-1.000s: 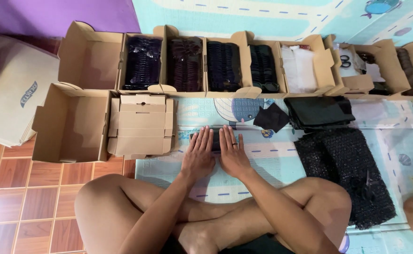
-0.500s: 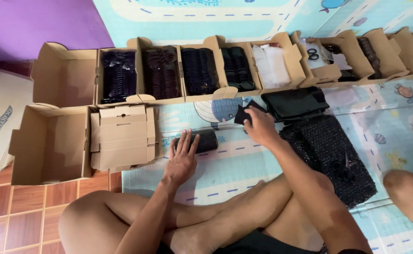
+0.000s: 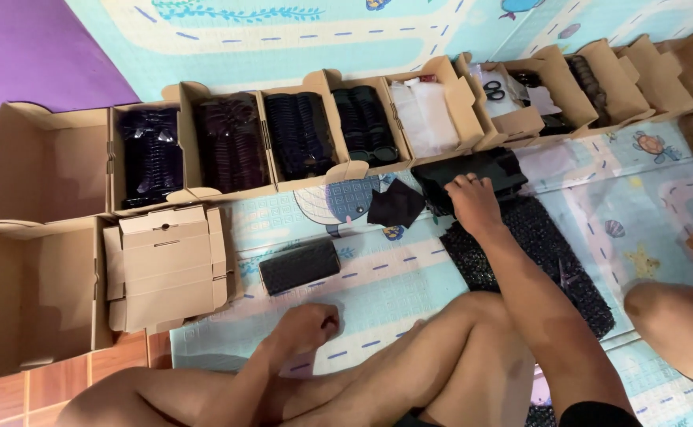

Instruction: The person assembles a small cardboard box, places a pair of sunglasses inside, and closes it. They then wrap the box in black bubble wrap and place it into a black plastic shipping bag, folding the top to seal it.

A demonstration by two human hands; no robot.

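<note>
Black pouches [image 3: 473, 170] now under the flat, open right hand [image 3: 473, 204]; left hand [image 3: 308, 326] has withdrawn, curled, holding nothing.

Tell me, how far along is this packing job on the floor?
Early, by the look of it. Done: one black case lies closed on the mat. In hand: the right hand rests on the stack of black pouches, while the left hand sits curled on the mat, holding nothing. Left: the folded cartons remain flat, and the big box shows nothing inside.
</note>
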